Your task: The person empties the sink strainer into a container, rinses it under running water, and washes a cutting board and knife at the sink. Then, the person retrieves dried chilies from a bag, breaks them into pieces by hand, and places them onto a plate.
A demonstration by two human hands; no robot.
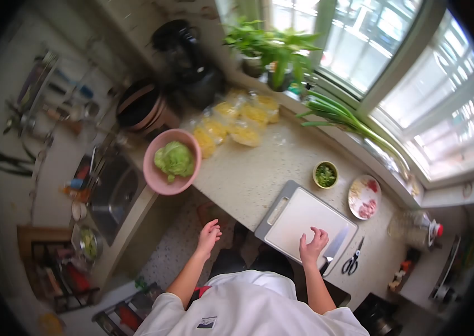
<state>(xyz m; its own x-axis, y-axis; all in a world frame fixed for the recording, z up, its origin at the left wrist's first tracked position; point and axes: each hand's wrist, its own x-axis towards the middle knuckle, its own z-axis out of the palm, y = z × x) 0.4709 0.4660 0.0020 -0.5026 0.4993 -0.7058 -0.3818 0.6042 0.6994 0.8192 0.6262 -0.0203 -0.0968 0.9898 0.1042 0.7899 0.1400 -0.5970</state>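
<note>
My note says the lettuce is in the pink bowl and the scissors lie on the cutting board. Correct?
Not quite: the scissors lie on the counter beside the cutting board, as the head view shows. The lettuce is in the pink bowl.

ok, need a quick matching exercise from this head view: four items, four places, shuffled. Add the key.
Items
1. lettuce
2. knife
3. scissors
4. spring onions

Places
A. by the window
B. on the counter, just right of the cutting board
C. in the pink bowl
D. on the cutting board

Pairs: 1-C, 2-D, 3-B, 4-A
</note>
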